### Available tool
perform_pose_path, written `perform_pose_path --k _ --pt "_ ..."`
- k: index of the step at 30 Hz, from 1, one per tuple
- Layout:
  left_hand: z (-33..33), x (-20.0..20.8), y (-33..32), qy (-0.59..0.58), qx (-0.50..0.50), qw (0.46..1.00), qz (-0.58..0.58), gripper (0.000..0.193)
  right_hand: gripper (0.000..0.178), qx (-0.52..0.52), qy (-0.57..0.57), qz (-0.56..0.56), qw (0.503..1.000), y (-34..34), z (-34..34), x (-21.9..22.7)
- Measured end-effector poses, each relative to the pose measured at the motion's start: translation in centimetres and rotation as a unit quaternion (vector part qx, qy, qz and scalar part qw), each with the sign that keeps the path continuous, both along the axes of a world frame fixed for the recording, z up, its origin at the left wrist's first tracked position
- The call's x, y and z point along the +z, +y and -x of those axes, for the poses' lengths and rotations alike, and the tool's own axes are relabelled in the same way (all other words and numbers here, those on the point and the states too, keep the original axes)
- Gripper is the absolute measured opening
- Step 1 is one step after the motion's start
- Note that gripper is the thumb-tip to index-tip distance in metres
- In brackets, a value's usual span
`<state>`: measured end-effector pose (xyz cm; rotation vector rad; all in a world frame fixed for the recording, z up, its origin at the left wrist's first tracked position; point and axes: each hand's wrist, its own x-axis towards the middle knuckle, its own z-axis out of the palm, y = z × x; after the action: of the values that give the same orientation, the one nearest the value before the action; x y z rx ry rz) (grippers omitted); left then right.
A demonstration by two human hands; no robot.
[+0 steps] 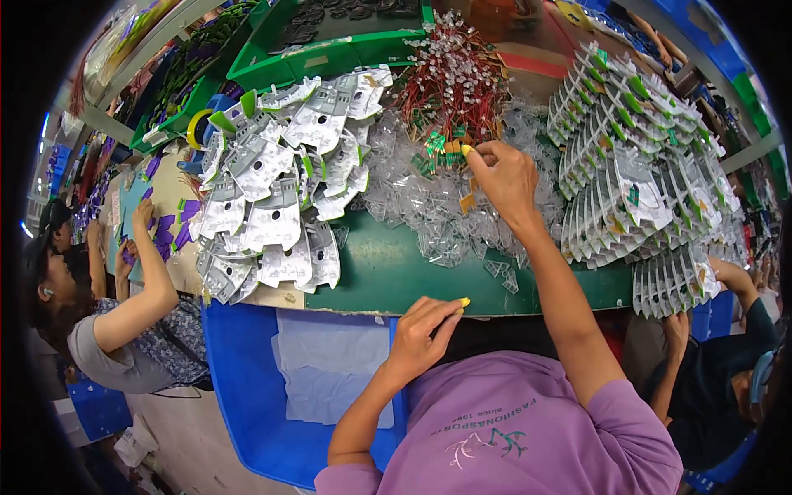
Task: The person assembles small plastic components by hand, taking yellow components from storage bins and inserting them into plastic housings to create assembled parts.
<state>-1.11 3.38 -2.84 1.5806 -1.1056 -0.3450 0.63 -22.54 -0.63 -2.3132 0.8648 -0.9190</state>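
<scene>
My right hand [505, 177] reaches to the far middle of the table, a yellow cover on a fingertip. Its fingers are bent together at a cluster of small green circuit boards [436, 148] with red wires; what they grip is hidden. By the table's front edge, my left hand [422, 337] is closed with thumb and forefinger together, a yellow tip showing. I cannot make out anything in it. Clear plastic pieces [437, 219] lie heaped under and around the boards. Behind them rises a bundle of red wires [454, 82] with clear ends.
Piles of white-and-grey plastic shells with green edges stand left [276, 219] and right [615, 181]. A green tray [322, 58] holds dark parts at the back. Below the table's left front is a blue bin [247, 396]. Co-workers [132, 322] sit on both sides.
</scene>
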Motion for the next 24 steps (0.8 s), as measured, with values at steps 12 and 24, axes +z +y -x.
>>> perform_pose_path --k 12,24 --pt "-1.2 0.1 -1.4 0.033 -0.034 0.999 0.015 0.019 0.009 0.069 -0.152 -0.138 0.976 2.2 5.3 1.9" --pt "-2.9 3.7 -5.9 0.252 0.061 0.965 0.032 0.019 0.008 0.156 -0.143 -0.275 0.938 3.7 7.9 4.4"
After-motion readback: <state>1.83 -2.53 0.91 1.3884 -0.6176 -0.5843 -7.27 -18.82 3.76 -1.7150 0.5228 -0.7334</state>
